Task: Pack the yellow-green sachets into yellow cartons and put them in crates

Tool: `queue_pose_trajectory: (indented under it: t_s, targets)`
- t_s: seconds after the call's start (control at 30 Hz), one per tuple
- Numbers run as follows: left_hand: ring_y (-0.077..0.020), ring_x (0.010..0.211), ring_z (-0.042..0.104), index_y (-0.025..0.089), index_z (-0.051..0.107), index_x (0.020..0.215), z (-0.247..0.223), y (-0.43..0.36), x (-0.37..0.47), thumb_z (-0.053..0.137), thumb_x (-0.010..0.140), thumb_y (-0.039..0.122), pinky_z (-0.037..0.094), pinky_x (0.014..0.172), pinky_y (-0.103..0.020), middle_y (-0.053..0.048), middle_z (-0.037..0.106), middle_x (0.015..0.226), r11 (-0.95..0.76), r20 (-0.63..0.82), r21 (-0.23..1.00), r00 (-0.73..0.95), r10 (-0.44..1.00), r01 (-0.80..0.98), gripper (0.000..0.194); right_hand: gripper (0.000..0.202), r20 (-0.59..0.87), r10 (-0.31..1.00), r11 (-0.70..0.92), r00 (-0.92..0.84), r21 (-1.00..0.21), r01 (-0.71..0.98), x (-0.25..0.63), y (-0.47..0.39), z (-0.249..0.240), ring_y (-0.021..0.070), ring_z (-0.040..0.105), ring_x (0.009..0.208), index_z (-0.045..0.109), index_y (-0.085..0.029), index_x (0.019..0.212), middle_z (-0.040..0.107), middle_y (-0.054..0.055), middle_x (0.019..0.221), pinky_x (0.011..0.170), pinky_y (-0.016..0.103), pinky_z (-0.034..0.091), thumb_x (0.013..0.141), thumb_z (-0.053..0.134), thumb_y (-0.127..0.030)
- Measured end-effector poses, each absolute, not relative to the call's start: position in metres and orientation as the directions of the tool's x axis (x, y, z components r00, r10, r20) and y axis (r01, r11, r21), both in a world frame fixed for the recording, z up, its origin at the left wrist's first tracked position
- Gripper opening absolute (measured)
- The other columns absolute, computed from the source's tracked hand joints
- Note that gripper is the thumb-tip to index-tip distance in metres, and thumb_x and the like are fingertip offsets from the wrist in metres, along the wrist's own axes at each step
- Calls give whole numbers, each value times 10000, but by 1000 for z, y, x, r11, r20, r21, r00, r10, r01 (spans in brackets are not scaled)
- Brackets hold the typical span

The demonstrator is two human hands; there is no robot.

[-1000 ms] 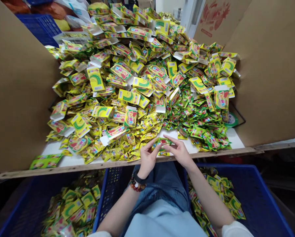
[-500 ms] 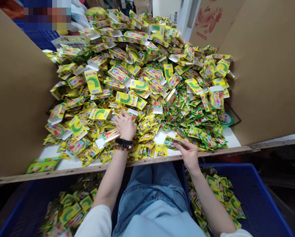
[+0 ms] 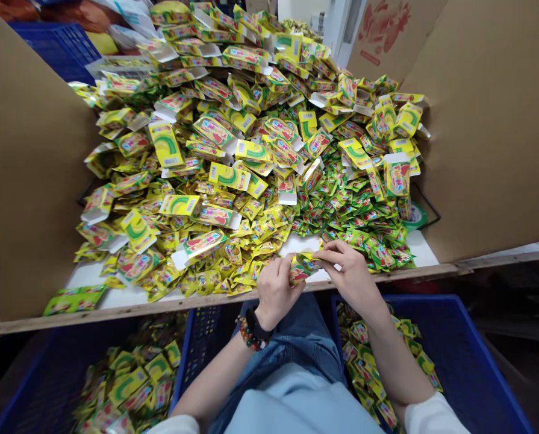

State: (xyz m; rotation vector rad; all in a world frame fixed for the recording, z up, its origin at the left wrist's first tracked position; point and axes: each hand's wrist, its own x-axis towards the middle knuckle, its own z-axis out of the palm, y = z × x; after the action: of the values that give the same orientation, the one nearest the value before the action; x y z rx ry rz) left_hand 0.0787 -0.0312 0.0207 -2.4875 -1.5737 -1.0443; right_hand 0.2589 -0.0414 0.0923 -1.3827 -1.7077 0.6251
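Observation:
Near the front edge of the table, my left hand (image 3: 276,290) is closed around a small printed candy box (image 3: 300,269), yellow-green with red. My right hand (image 3: 348,271) meets it at its right end, thumb and fingers pinched. What it pinches seems to be a small candy packet, mostly hidden by the fingers and the box. Left of my hands lies a heap of loose yellow candy packets (image 3: 215,280). Green candy packets (image 3: 357,238) are heaped to the right. Behind both rises a large pile of printed boxes (image 3: 255,150), many with white flaps open.
Cardboard walls stand at the left (image 3: 25,169) and right (image 3: 486,144). Below the table's wooden edge (image 3: 129,310), blue baskets at left (image 3: 29,386) and right (image 3: 481,361) contain printed boxes. A green tape roll (image 3: 416,217) rests by the right wall.
My left hand has come back from the pile, down and right, bringing a small box to my right hand. My right hand has stayed near the table edge, still pinching.

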Motion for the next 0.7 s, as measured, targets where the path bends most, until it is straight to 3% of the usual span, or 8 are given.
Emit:
queue_pose_trajectory:
  t_s: [0.13,0.23,0.3,0.5,0.7]
  targets:
    - [-232,815,643,152,537,1172,8,-37,85,643,713,229,510,712,-327,-77,663,934,-493,547,459,202,812,739,478,242,226,951,307,-210,-770,560,265,-40,102,187,619,860,759,-229,959,629,51,907,788,317,503,868,567,-112]
    - [-214,821,649,171,535,1163,6,-40,86,644,698,209,522,723,-315,-63,666,953,-481,518,553,172,838,680,479,338,209,926,358,-316,-755,549,268,-41,108,187,617,928,699,-239,1133,640,55,989,848,321,493,883,530,-88]
    - [-209,808,649,179,541,1153,7,-42,86,650,693,209,524,715,-311,-54,665,935,-487,521,563,171,836,667,474,398,189,928,357,-320,-692,628,266,-45,111,180,611,897,665,-255,1203,625,57,983,831,312,492,894,491,-74]
    - [-221,831,653,172,538,1181,6,-45,88,657,703,213,539,722,-334,-68,665,952,-504,526,574,181,831,645,495,377,182,952,302,-247,-416,858,250,-60,118,176,581,779,739,-264,1041,599,48,877,708,272,462,844,513,-34]
    - [-219,826,658,176,551,1165,3,-47,88,667,674,188,553,719,-340,-66,668,944,-515,509,621,197,838,590,505,357,156,942,327,-295,-243,913,249,-65,123,175,582,794,739,-276,1004,636,42,897,722,274,439,824,554,-29]
